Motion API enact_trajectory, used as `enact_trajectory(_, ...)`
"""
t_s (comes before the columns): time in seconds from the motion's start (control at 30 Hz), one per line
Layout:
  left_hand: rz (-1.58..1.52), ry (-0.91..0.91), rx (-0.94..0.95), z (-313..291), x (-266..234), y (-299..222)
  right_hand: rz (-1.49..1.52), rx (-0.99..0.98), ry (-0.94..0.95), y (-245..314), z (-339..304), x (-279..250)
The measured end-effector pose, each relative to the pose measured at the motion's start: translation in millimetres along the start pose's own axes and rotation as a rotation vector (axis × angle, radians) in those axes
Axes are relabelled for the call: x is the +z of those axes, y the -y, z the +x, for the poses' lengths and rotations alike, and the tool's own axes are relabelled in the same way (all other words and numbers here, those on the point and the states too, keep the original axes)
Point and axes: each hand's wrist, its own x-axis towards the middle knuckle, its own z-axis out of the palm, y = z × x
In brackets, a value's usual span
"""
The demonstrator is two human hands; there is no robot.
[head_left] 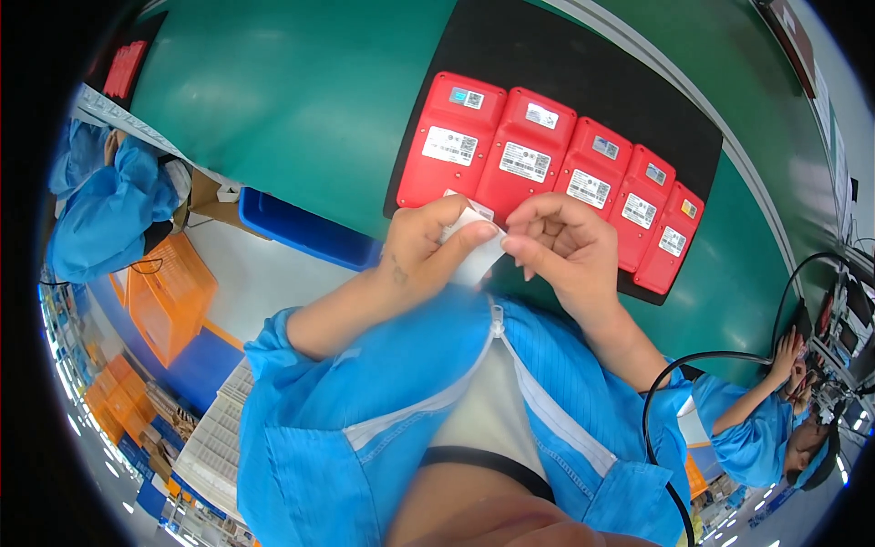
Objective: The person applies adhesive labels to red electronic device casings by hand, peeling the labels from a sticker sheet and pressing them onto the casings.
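My left hand [427, 244] grips a small white label sheet [478, 257] between thumb and fingers, just in front of my body. At the sheet's right edge, the thumb and forefinger of my right hand [576, 246] are pinched together; its other fingers curl loosely. Just beyond both hands, several red flat devices [453, 124] lie side by side in a slanting row on a black mat [538, 55]. Each carries a large white printed label [525, 161] and a smaller sticker [541, 116] above it. My hands partly cover the near ends of the row.
The mat lies on a green worktable [310, 100]. A blue bin [305, 232] stands at the table's left edge, with orange crates [169, 296] beyond. More red devices [125, 68] lie far left. A black cable [649, 410] loops at right. Co-workers in blue [114, 205] sit on both sides.
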Motion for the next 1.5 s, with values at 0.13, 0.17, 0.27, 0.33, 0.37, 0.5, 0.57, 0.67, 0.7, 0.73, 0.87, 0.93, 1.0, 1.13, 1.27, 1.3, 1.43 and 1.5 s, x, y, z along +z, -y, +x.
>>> enact_trajectory(0.13,-0.202,0.04,-0.052,5,18,-7,-0.107,-0.164,-0.099,-12,-7,-12)
enact_trajectory(0.17,-0.201,0.046,-0.053,5,20,-9,-0.284,-0.293,-0.176,-11,-10,-15)
enact_trajectory(0.27,-0.072,0.099,-0.095,6,24,-11,-0.429,-0.395,-0.387,-2,-10,-30)
enact_trajectory(0.33,-0.01,0.162,-0.082,6,23,-9,-0.367,-0.199,-0.455,15,1,-46)
enact_trajectory(0.37,-0.011,0.16,-0.085,6,21,-7,-0.384,-0.112,-0.426,18,6,-54)
enact_trajectory(0.5,0.219,0.196,0.152,10,17,-6,-0.504,0.037,-0.429,22,11,-59)
enact_trajectory(0.57,0.23,0.176,0.125,11,19,-9,-0.504,0.04,-0.438,22,11,-58)
enact_trajectory(0.67,0.223,0.132,0.164,12,21,-12,-0.507,0.057,-0.448,23,11,-57)
enact_trajectory(0.7,0.164,0.138,0.109,11,21,-13,-0.508,0.07,-0.449,23,11,-57)
enact_trajectory(0.73,0.105,0.143,0.054,11,21,-13,-0.506,0.073,-0.451,23,11,-57)
enact_trajectory(0.87,-0.066,0.202,-0.041,11,22,-14,-0.498,0.074,-0.448,22,11,-57)
enact_trajectory(0.93,-0.121,0.203,-0.049,10,22,-13,-0.507,0.071,-0.445,23,11,-56)
enact_trajectory(1.0,-0.099,0.198,-0.052,10,23,-13,-0.552,0.074,-0.452,25,11,-54)
enact_trajectory(1.13,0.003,0.15,-0.054,9,27,-14,-0.712,0.033,-0.471,23,13,-52)
enact_trajectory(1.27,0.027,0.08,-0.046,7,33,-13,-1.239,0.031,-0.385,35,13,-49)
enact_trajectory(1.3,0.054,0.066,-0.008,7,35,-10,-1.325,0.133,-0.375,40,11,-48)
enact_trajectory(1.43,0.056,0.037,0.0,11,45,-10,-0.203,-0.061,-0.106,10,-24,-48)
enact_trajectory(1.5,0.013,0.063,-0.057,14,48,-14,-0.077,-0.105,-0.1,1,-31,-44)
